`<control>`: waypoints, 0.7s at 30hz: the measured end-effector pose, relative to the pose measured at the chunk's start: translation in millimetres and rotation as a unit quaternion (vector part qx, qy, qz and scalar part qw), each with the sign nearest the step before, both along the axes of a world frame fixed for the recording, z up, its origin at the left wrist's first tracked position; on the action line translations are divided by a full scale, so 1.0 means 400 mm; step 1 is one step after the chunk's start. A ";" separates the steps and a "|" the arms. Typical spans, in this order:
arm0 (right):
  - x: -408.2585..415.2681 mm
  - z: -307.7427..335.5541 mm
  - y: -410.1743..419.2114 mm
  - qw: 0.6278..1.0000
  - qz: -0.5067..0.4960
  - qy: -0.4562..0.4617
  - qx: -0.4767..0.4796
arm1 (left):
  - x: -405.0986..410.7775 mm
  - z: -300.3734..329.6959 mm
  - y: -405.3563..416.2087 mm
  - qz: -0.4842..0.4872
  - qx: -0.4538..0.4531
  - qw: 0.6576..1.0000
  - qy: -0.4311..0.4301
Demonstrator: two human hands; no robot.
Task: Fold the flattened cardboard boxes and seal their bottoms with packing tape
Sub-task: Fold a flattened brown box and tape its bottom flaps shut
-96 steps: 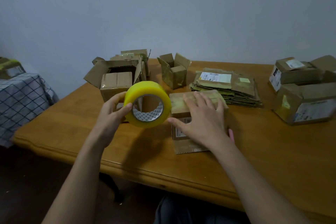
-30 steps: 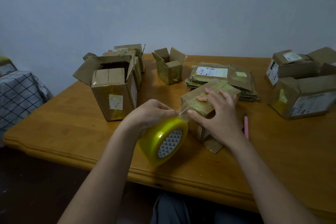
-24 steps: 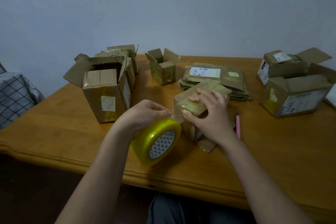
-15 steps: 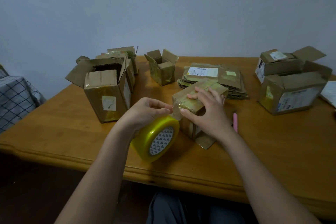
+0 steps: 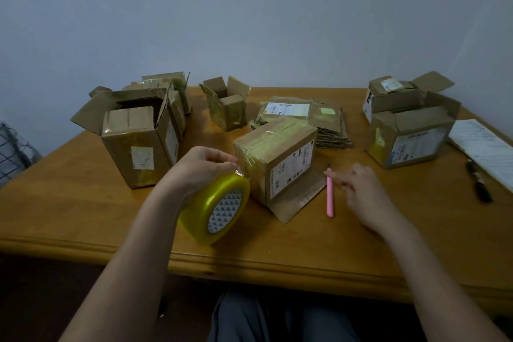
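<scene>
A small folded cardboard box [image 5: 280, 153] stands upside down in the middle of the wooden table [image 5: 83, 203], a strip of clear tape across its top and down its left side. My left hand [image 5: 200, 169] grips the yellow tape roll [image 5: 215, 211] just left of the box, with the tape still joined to the box. To the right of the box, my right hand [image 5: 361, 189] hovers over the table, its fingertips at the top end of a pink cutter [image 5: 329, 194]. A stack of flattened boxes [image 5: 319, 122] lies behind.
Several folded boxes stand at the back left [image 5: 138, 141], one small open box [image 5: 227, 105] at the back middle, and two larger boxes [image 5: 408, 130] on the right. A white sheet [image 5: 483, 147] and a dark pen [image 5: 478, 184] lie at the far right. The table's front edge is close to me.
My right hand has left the top of the box and moved right to the pink cutter. The left hand still holds the tape roll against the box's left side.
</scene>
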State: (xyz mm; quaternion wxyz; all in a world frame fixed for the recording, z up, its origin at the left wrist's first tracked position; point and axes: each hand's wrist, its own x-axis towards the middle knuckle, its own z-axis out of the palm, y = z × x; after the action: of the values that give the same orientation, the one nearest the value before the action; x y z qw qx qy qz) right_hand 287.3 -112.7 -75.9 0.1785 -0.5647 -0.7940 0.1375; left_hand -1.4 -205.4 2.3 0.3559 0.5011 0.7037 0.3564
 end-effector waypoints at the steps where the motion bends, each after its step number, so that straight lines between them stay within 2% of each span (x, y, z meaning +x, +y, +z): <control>1: -0.001 -0.007 0.001 0.999 0.009 -0.032 0.004 | 0.002 0.000 0.000 0.003 -0.002 1.000 -0.004; 4: -0.012 -0.014 -0.009 0.986 0.033 -0.150 0.060 | 0.005 -0.001 -0.003 0.012 -0.001 1.000 -0.015; 6: -0.017 -0.004 -0.021 0.979 0.042 -0.177 0.091 | 0.007 -0.001 -0.005 0.011 0.003 1.000 -0.013; 10: -0.016 0.013 -0.032 0.976 0.056 -0.168 0.125 | 0.008 0.000 -0.005 0.010 0.007 1.000 -0.004; 18: -0.022 0.031 -0.022 0.970 0.059 -0.204 0.117 | 0.014 0.006 -0.009 0.004 0.005 1.000 0.003; 20: -0.020 0.028 -0.020 0.971 0.045 -0.157 0.177 | 0.014 0.006 -0.014 0.006 0.009 1.000 -0.001; 21: -0.021 0.030 -0.022 0.972 0.035 -0.086 0.218 | 0.014 0.006 -0.016 0.008 0.011 1.000 -0.004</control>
State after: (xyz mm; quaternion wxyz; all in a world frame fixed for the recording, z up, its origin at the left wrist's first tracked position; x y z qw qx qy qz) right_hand 278.9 -121.5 -63.8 0.2236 -0.4935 -0.8366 -0.0811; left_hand 4.3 -211.7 4.9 0.3503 0.4982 0.7021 0.3689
